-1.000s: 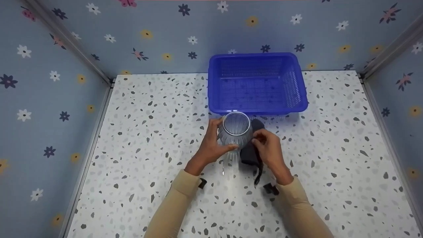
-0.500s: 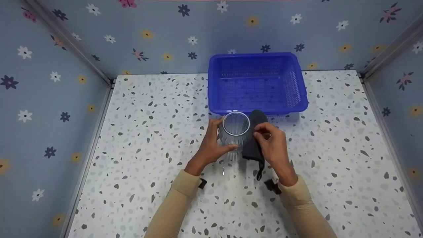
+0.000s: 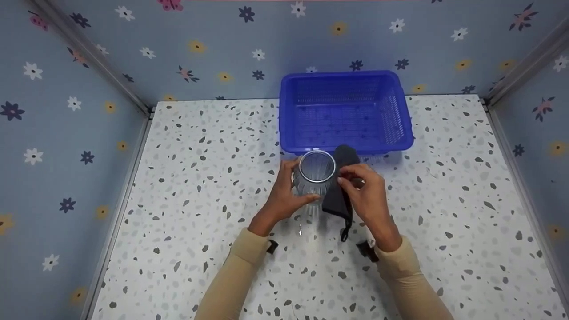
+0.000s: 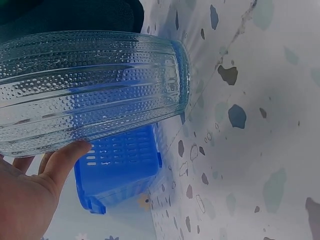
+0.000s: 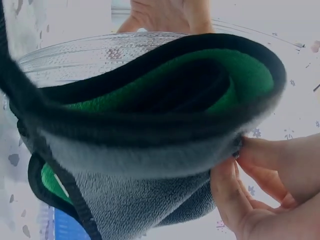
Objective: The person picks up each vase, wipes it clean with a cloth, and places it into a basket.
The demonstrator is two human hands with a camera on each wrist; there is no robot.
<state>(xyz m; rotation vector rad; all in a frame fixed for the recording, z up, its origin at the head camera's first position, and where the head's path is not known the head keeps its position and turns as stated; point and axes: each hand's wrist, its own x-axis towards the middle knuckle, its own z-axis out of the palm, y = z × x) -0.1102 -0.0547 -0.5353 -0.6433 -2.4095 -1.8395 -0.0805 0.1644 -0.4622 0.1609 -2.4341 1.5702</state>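
A clear ribbed glass vase [image 3: 316, 186] with a dimpled surface and a round open mouth stands on the table in the head view. My left hand [image 3: 284, 195] holds it from the left, thumb in front and fingers behind. Against its right side lies a folded dark grey cloth [image 3: 342, 195], with black edging and a hanging loop. The right wrist view shows green on the inner side of this cloth [image 5: 145, 195]. Between thumb and fingers, my right hand [image 3: 366, 191] pinches the cloth's edge. Part of the vase [image 5: 105, 55] is hidden behind the cloth there.
Just behind the vase, a blue plastic basket [image 3: 284, 120] with perforated sides stands by the back wall. Flower-patterned panels [image 3: 178, 58] enclose the speckled white table [image 3: 200, 178] at the back and both sides.
My right hand and the cloth have shifted away from me along the vase's side, and the cloth has swung slightly left in the last half second. The left hand and vase stay put.
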